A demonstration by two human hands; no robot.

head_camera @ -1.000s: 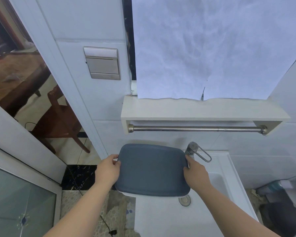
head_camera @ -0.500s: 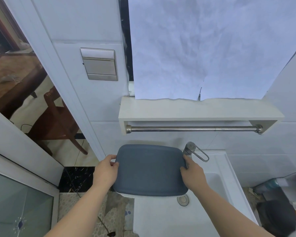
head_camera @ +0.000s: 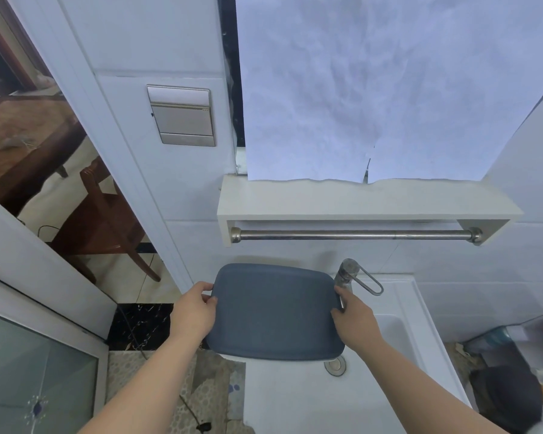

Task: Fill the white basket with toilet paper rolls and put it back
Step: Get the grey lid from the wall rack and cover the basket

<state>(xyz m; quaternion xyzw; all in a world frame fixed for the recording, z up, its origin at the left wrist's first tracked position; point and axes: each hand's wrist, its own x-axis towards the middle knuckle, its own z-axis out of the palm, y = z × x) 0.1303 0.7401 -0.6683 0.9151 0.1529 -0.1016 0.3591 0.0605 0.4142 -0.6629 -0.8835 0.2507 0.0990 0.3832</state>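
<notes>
A grey-blue lid (head_camera: pixel 275 311), a rounded rectangle, lies flat over the left end of the white washbasin counter (head_camera: pixel 298 399). My left hand (head_camera: pixel 193 314) grips its left edge, thumb on top. My right hand (head_camera: pixel 355 317) grips its right edge, close to the tap. A thin white strip shows under the lid's near edge. Whatever else is below the lid is hidden. No toilet paper roll is in view.
A steel tap (head_camera: pixel 347 272) with a loop handle stands right behind the lid's right corner. Above hang a white shelf (head_camera: pixel 358 198) and a metal towel rail (head_camera: pixel 355 235). A door frame (head_camera: pixel 113 145) is on the left, a chair (head_camera: pixel 104 220) beyond it. Dark items (head_camera: pixel 508 399) lie at lower right.
</notes>
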